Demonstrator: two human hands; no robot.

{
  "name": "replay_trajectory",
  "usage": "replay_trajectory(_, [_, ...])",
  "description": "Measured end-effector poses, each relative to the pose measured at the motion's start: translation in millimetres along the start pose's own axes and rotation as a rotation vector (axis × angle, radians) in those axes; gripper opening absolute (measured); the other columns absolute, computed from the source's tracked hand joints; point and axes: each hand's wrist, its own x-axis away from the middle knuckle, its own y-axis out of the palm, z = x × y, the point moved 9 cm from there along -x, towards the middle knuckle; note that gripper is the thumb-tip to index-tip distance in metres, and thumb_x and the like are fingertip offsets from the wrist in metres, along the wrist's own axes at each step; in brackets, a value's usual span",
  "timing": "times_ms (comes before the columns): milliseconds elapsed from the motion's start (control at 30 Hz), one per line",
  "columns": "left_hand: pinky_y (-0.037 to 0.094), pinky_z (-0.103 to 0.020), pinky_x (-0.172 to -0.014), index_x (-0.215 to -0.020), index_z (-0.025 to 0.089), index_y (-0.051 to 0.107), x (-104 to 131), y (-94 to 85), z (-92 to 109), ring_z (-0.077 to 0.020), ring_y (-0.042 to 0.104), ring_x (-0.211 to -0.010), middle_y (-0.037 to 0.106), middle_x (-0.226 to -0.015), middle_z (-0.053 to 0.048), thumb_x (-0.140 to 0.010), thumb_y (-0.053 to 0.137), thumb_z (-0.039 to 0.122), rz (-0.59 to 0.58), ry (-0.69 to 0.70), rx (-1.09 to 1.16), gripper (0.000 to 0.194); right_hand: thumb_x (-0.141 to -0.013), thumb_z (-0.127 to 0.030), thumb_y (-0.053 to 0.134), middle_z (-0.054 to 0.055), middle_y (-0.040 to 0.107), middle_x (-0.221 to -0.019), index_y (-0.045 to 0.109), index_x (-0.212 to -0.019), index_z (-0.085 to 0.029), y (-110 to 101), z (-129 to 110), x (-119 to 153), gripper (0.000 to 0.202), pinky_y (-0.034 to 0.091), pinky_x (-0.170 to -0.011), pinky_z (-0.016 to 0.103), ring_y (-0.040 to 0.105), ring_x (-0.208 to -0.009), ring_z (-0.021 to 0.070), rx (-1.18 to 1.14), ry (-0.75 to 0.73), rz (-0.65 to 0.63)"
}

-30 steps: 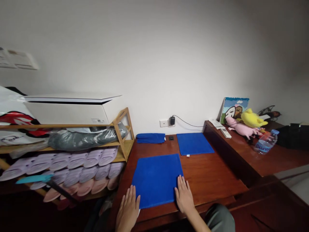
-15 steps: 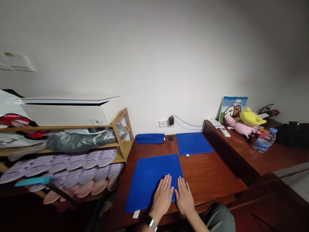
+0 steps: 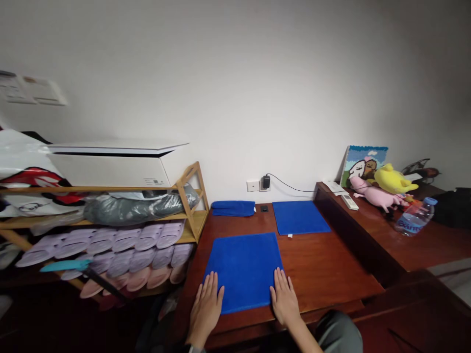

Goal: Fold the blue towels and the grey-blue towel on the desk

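Observation:
A blue cloth [image 3: 246, 269] lies spread flat on the brown wooden table [image 3: 312, 269] in front of me. My left hand [image 3: 206, 301] rests on its near left edge, palm down, with fingers stretched out. At the near right edge of the cloth lies my right hand [image 3: 285, 296], also flat and open. Neither hand grips anything. Behind, by the wall, a second blue cloth [image 3: 233, 208] is folded into a narrow strip. To its right, a third blue cloth [image 3: 300, 217] lies flat with a small white label at its front edge.
Left of the table stands a wooden rack [image 3: 198, 228] with purple slippers [image 3: 171, 234] and a white box [image 3: 110, 169]. A raised desk on the right bears a water bottle [image 3: 415, 218], a pink plush toy [image 3: 375, 192] and a remote [image 3: 349, 202]. A black charger [image 3: 266, 182] sits in the wall socket.
My left hand has moved left across the cloth to its left edge. My right hand stays near the right edge. The view has shifted slightly left.

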Motion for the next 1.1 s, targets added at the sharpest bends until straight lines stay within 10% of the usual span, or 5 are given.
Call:
replay_trajectory(400, [0.04,-0.054,-0.132,-0.171,0.014,0.041,3,2.5,-4,-0.0327,0.052,-0.157,0.06,-0.166,-0.017,-0.112,0.028,0.053,0.015,-0.007,0.007,0.073,-0.114,-0.04,0.024,0.009,0.03,-0.18,0.036,-0.174,-0.012,-27,-18,-80,0.067,0.024,-0.138,0.045,0.027,-0.169,0.0248,0.01,-0.04,-0.039])
replay_trajectory(667, [0.041,-0.051,-0.132,-0.171,0.017,0.039,-66,0.8,141,-0.0291,0.047,-0.162,0.05,-0.173,-0.013,-0.115,0.028,0.046,-0.095,0.249,0.157,0.065,-0.113,-0.039,0.023,0.01,0.027,-0.181,0.032,-0.174,-0.009,-19,-13,-78,0.068,0.022,-0.139,0.046,0.026,-0.17,0.0252,0.028,-0.043,-0.05])
replay_trajectory(733, [0.042,-0.053,-0.131,-0.171,0.017,0.041,-79,9.2,151,-0.0305,0.05,-0.16,0.054,-0.17,-0.015,-0.114,0.028,0.046,-0.137,0.264,0.17,0.065,-0.113,-0.039,0.024,0.01,0.028,-0.181,0.033,-0.174,-0.01,-20,-14,-79,0.068,0.022,-0.138,0.045,0.026,-0.17,0.0248,0.032,-0.041,-0.052])
replay_trajectory(1000, [0.041,-0.054,-0.13,-0.169,0.011,0.043,-69,12.9,-10,-0.0321,0.053,-0.157,0.059,-0.166,-0.019,-0.111,0.021,0.051,-0.044,-0.03,0.041,0.074,-0.114,-0.04,0.022,0.008,0.025,-0.182,0.03,-0.175,-0.011,-14,-11,-79,0.068,0.021,-0.139,0.045,0.023,-0.171,0.0234,0.044,-0.028,-0.072])
replay_trajectory(1100, [0.041,-0.051,-0.129,-0.17,0.01,0.04,-63,6.2,-28,-0.0315,0.054,-0.156,0.061,-0.165,-0.019,-0.111,0.02,0.053,0.005,-0.046,0.035,0.077,-0.114,-0.04,0.022,0.008,0.026,-0.182,0.03,-0.175,-0.012,-13,-11,-80,0.068,0.02,-0.139,0.045,0.023,-0.171,0.0234,0.046,-0.014,-0.088])
